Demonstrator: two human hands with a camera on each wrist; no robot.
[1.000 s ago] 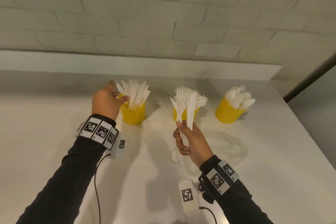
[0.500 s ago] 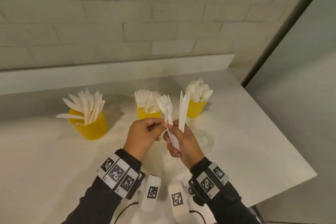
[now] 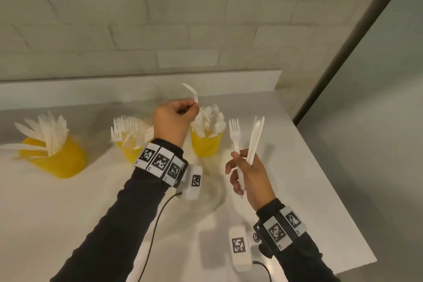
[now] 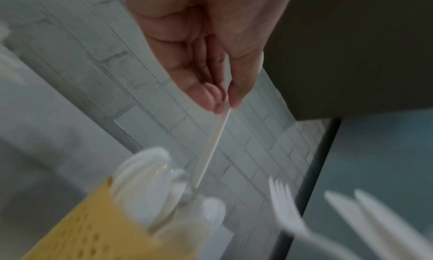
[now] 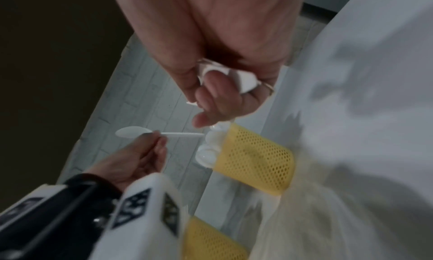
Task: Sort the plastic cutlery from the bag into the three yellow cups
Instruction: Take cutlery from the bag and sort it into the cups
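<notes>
Above the spoon cup (image 3: 207,144), left hand (image 3: 171,119) pinching a spoon (image 5: 150,133), right hand (image 3: 249,176) gripping fork (image 3: 235,137) and knives (image 3: 256,139).

Light: dim, greenish-grey indoor light, brightest on the white worktop (image 3: 297,167)
Shadows: soft and dark, falling on the worktop under both arms
Head view: mostly sharp; brick lines bow near the edges; the spoon (image 3: 191,91) is smeared by motion
Left wrist view: soft overall; forks and knives at lower right blur heavily
Right wrist view: the wristband and the near worktop blur into streaks; edges stretch strongly
</notes>
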